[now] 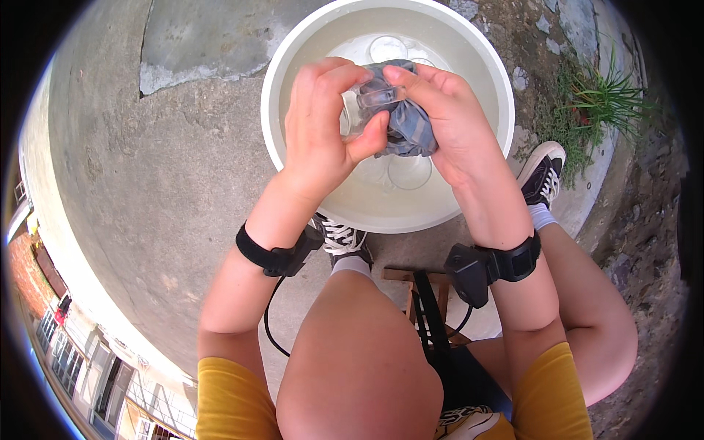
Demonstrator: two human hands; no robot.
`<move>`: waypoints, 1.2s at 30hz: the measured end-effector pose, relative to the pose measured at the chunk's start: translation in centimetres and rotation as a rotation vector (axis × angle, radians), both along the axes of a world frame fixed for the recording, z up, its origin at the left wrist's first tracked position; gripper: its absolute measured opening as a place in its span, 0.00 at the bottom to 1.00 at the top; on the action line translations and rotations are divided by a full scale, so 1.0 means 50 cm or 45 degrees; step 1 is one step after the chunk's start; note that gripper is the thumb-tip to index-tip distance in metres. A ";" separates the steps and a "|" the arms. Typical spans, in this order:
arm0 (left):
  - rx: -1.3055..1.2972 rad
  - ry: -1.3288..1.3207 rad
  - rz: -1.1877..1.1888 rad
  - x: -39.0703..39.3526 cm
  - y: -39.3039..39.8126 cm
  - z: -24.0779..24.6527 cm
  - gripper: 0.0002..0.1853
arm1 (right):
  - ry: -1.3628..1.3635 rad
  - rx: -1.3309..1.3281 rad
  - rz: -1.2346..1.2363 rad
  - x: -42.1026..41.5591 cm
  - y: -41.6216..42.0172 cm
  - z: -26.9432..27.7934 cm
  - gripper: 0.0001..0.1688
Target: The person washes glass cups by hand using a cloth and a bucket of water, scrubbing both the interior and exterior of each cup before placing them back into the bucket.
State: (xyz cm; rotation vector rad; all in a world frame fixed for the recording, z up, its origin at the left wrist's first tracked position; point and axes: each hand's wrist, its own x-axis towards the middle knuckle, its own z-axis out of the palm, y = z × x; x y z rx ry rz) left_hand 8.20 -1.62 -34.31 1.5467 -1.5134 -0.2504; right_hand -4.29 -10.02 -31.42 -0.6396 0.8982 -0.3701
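Above a white plastic basin [272, 104] of water, my left hand [324, 110] grips a small clear glass vessel [352, 113], its fingers and thumb around the side. My right hand [454, 110] holds a bunched blue-grey patterned cloth [410, 129] against the glass, the thumb pressing at the near part of it. Part of the glass is hidden by the cloth and fingers. Under the hands, several round clear glass items lie in the water, among them one at the top [388, 48] and one lower down [410, 171].
The basin stands on a concrete floor [165, 165] between my shoes, the left shoe [344, 239] close to its near rim. Grassy plants [610, 99] grow at the right beside rough ground. A wooden stool [399, 275] shows below my legs. Cables hang from the black wrist devices.
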 end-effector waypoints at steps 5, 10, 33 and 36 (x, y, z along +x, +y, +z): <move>0.414 0.784 0.185 -0.023 -0.014 0.010 0.16 | -0.015 -0.097 -0.005 -0.017 0.005 -0.005 0.14; 0.765 0.919 0.264 -0.007 -0.025 0.029 0.11 | 0.026 -0.150 -0.151 -0.049 -0.014 -0.006 0.14; 0.977 1.349 -0.108 0.017 -0.028 0.041 0.18 | -0.482 0.464 -0.309 -0.034 -0.010 -0.065 0.19; 1.024 1.439 -0.120 0.019 -0.022 0.031 0.19 | -0.343 0.326 -0.355 -0.033 0.000 -0.065 0.18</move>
